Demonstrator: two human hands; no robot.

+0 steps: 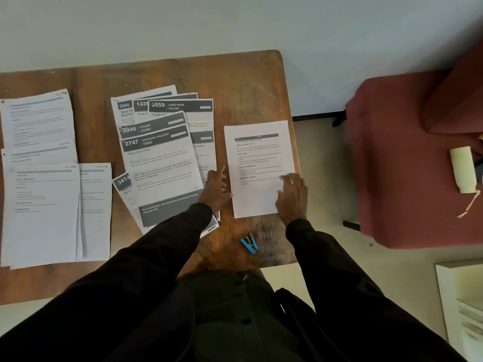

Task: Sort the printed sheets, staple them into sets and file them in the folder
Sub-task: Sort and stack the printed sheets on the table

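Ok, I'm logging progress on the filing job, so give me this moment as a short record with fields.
surface: wooden table
in work: white sheet near the table's right edge
hands: left hand at the white sheet's left edge, index finger out; right hand with fingers flat on its lower right part
tool: blue stapler lying near the front edge, untouched
middle: fanned sheets with dark numbered headers
left: plain text sheets, overlapping
folder: not in view

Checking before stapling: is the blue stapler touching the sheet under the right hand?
Apart. The head view shows bare table between the stapler and the sheet.
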